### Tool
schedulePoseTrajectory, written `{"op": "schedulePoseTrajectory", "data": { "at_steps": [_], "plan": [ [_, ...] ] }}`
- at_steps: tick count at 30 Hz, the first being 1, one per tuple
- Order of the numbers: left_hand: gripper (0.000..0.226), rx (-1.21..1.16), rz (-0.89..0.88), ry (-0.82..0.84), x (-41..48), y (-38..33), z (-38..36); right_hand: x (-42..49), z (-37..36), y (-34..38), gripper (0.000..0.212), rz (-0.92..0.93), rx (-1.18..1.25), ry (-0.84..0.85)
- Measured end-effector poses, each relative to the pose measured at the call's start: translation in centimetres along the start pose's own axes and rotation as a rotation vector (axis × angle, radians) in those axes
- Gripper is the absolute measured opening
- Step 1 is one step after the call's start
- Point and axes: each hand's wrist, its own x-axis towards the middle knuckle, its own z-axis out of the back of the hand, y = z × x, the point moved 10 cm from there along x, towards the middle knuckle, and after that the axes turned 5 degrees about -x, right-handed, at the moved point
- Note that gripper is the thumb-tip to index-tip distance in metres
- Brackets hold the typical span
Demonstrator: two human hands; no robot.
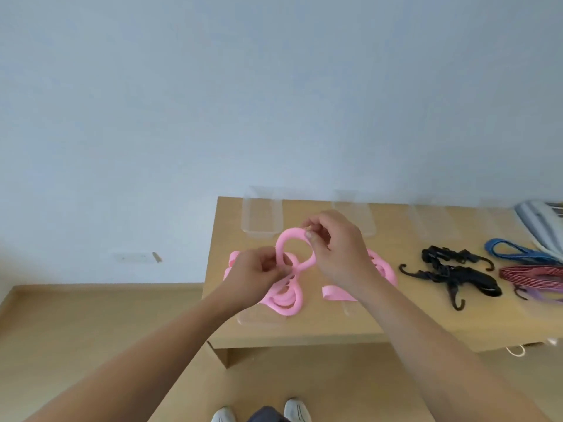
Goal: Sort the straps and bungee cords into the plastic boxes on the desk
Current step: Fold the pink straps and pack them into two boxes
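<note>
Left hand (258,269): the fingers are curled in and pinch the pink strap (281,242) at the low end of its loop.
Right hand (338,251): the thumb and fingertips pinch the top of the same loop. This hand is a little higher than the left hand.
Pink strap: both hands hold it up in the air, bent into a round loop between them. The rest hangs down and lies in a pink heap on the bench (304,330), under the hands and out to both sides of them.
Plastic boxes (262,222): they are see-through. One sits just past the left hand and one just past the right hand. More stand in a blurry row further out to the right.
Black bungee cords (451,272): a tangled heap with hooks, on the bench to the right of the right hand. They do not touch it.
Blue cord (515,252): further right again, past the black ones.
Red cords (533,277): a bundle just on the near side of the blue cord, far from both hands.
Shoes (297,409): two light shoes on the floor, down below the arms.
</note>
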Motion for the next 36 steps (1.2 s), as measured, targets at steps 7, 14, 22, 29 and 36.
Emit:
{"op": "schedulePoseTrajectory", "data": {
  "at_steps": [7, 14, 22, 29, 36],
  "plan": [
    [0.003, -0.214, -0.2, -0.037, -0.5, -10.7, -0.2, 1.9, 8.2, 0.8, 0.018, -0.123, 0.363, -0.143],
    [0.008, -0.263, -0.373, -0.037, -1.2, -19.1, -0.7, 3.3, 16.4, 4.9, 0.019, 0.039, 0.395, -0.298],
    [0.009, -0.313, -0.451, -0.124, -2.5, -23.9, 0.4, 4.2, 20.9, 9.8, 0.015, 0.219, 0.354, -0.367],
    [0.018, -0.433, -0.485, -0.16, -3.5, -25.8, 2.0, 1.7, 20.8, 13.2, 0.009, 0.484, 0.223, -0.422],
    [0.027, -0.499, -0.54, -0.053, -3.6, -26.2, 1.5, 0.1, 19.9, 14.8, 0.008, 0.714, -0.024, -0.568]
  ]
}}
